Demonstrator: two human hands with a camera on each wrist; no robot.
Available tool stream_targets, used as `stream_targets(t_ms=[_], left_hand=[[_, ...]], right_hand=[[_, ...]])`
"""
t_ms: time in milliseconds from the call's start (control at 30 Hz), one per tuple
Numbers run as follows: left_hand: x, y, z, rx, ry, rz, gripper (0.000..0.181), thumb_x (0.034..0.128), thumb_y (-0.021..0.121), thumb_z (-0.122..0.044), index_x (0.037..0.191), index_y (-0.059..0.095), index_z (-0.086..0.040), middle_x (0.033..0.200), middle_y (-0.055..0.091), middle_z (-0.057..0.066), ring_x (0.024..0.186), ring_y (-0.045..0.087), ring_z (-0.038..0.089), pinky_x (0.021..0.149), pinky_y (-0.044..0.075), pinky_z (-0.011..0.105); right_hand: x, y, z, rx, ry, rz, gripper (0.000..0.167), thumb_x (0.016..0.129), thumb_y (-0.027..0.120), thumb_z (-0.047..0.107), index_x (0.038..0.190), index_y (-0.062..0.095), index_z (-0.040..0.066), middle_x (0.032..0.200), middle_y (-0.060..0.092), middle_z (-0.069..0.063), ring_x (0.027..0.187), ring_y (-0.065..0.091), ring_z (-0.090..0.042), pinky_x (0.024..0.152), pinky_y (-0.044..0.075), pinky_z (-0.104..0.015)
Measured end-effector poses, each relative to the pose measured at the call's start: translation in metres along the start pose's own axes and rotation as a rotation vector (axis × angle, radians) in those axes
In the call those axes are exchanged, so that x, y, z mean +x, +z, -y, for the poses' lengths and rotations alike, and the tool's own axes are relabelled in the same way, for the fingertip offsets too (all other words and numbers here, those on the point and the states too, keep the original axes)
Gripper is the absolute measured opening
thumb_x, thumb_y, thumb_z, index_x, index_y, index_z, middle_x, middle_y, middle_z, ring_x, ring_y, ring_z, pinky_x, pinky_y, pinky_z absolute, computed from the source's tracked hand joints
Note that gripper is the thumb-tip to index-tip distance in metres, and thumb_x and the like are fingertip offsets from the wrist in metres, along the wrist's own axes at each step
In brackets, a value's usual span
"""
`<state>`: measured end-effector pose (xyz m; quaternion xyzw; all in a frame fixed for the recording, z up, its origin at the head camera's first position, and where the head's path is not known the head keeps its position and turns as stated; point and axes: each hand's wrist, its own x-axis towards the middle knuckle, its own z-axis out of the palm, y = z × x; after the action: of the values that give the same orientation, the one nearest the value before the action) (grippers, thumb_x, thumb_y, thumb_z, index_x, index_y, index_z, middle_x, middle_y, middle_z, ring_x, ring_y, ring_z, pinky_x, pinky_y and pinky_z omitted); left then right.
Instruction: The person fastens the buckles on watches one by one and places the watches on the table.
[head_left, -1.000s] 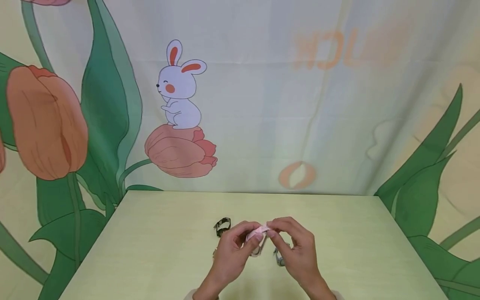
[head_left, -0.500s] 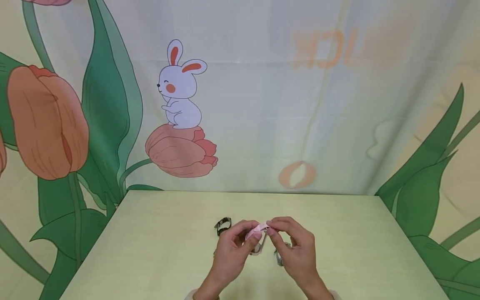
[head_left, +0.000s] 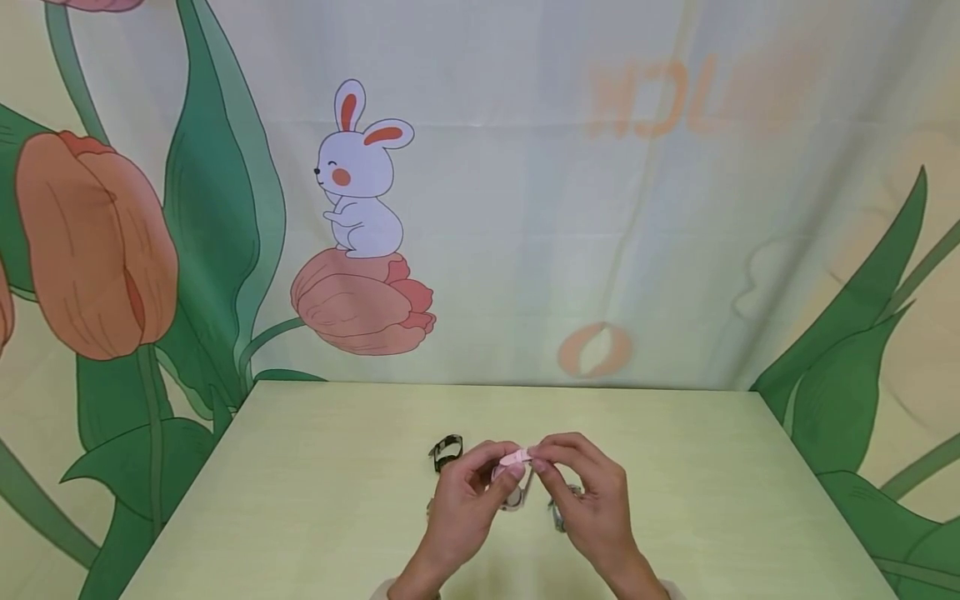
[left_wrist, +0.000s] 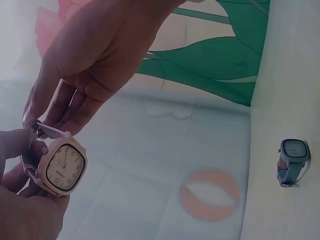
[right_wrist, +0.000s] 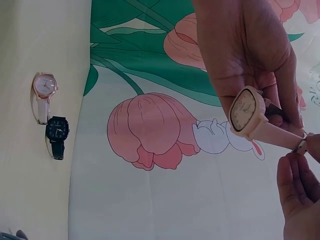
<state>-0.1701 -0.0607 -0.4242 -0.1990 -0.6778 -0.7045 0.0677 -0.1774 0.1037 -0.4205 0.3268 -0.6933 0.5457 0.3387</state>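
Both hands hold a pink wristwatch (left_wrist: pixel 65 167) above the table. It has a rounded square case and a pale dial. My left hand (head_left: pixel 462 504) grips it, with thumb and fingers on the strap near the case. The fingertips of my right hand (head_left: pixel 592 492) pinch the strap by its small metal buckle (right_wrist: pixel 301 145). In the head view the fingers partly hide the watch, and the pink strap (head_left: pixel 516 457) spans the gap between the hands. How the strap ends lie at the buckle is too small to tell.
On the pale table (head_left: pixel 315 500) a black watch (head_left: pixel 447 452) lies beyond my left hand. A grey-blue watch (left_wrist: pixel 294 162) sits near my right hand. A rose-gold watch with a white strap (right_wrist: pixel 45 90) is mostly hidden in the head view. A printed curtain (head_left: pixel 510 250) hangs behind.
The pink strap between the fingertips has turned so its flat face shows more. My right hand has shifted very slightly left. The watches on the table stay put.
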Motion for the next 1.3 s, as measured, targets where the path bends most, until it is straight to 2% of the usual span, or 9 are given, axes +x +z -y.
stream_targets(t_ms=[167, 300, 500, 667, 900, 1133, 1300], left_hand=[[0.002, 0.002, -0.002, -0.026, -0.045, -0.002, 0.021, 0.0955, 0.065, -0.017, 0.110, 0.068, -0.003, 0.102, 0.066, 0.021, 0.083, 0.060, 0.007, 0.070, 0.053, 0.020], [0.003, 0.003, -0.002, -0.041, -0.058, -0.002, 0.022, 0.0954, 0.065, -0.018, 0.111, 0.067, -0.002, 0.104, 0.066, 0.020, 0.085, 0.061, 0.008, 0.070, 0.054, 0.020], [0.005, 0.003, -0.005, -0.054, -0.070, 0.011, 0.023, 0.0959, 0.064, -0.018, 0.112, 0.067, -0.002, 0.107, 0.065, 0.026, 0.085, 0.062, 0.007, 0.069, 0.055, 0.020], [0.006, 0.004, -0.005, -0.066, -0.090, 0.015, 0.023, 0.0963, 0.064, -0.019, 0.113, 0.067, -0.003, 0.107, 0.065, 0.024, 0.085, 0.062, 0.007, 0.067, 0.056, 0.020], [0.006, 0.004, -0.004, -0.046, -0.039, 0.008, 0.020, 0.0959, 0.064, -0.015, 0.111, 0.067, -0.001, 0.105, 0.067, 0.020, 0.085, 0.059, 0.007, 0.074, 0.051, 0.018], [0.005, 0.006, -0.005, -0.069, -0.058, -0.002, 0.021, 0.0958, 0.064, -0.016, 0.111, 0.067, -0.002, 0.105, 0.066, 0.018, 0.085, 0.060, 0.007, 0.072, 0.053, 0.018], [0.007, 0.007, -0.006, -0.061, -0.030, 0.010, 0.021, 0.0964, 0.063, -0.015, 0.112, 0.067, -0.002, 0.105, 0.066, 0.019, 0.085, 0.060, 0.007, 0.072, 0.053, 0.019]], right_hand=[[-0.001, -0.001, 0.000, 0.067, 0.046, -0.004, 0.029, 0.080, 0.071, -0.015, 0.105, 0.067, -0.001, 0.094, 0.069, -0.014, 0.084, 0.065, -0.014, 0.082, 0.056, -0.020], [-0.002, -0.002, -0.002, 0.074, 0.026, -0.009, 0.028, 0.080, 0.072, -0.013, 0.104, 0.070, 0.001, 0.095, 0.070, -0.014, 0.083, 0.066, -0.016, 0.081, 0.055, -0.019], [0.000, -0.003, -0.004, 0.010, -0.031, -0.025, 0.034, 0.074, 0.073, -0.019, 0.102, 0.072, 0.000, 0.094, 0.071, -0.016, 0.081, 0.068, -0.013, 0.078, 0.055, -0.017], [0.000, -0.004, -0.007, -0.066, -0.056, -0.031, 0.034, 0.072, 0.074, -0.018, 0.100, 0.074, 0.001, 0.092, 0.071, -0.014, 0.078, 0.067, -0.012, 0.077, 0.054, -0.015], [-0.004, -0.001, -0.009, -0.114, -0.059, -0.020, 0.033, 0.072, 0.074, -0.018, 0.098, 0.075, 0.003, 0.093, 0.069, -0.011, 0.084, 0.065, -0.015, 0.079, 0.052, -0.013], [-0.003, -0.005, -0.008, -0.073, -0.082, -0.020, 0.034, 0.073, 0.077, -0.012, 0.103, 0.072, 0.003, 0.093, 0.070, -0.010, 0.082, 0.067, -0.013, 0.079, 0.053, -0.016], [0.000, -0.008, -0.010, -0.046, -0.113, -0.029, 0.033, 0.074, 0.077, -0.012, 0.103, 0.073, 0.003, 0.092, 0.071, -0.012, 0.079, 0.068, -0.012, 0.078, 0.054, -0.017]])
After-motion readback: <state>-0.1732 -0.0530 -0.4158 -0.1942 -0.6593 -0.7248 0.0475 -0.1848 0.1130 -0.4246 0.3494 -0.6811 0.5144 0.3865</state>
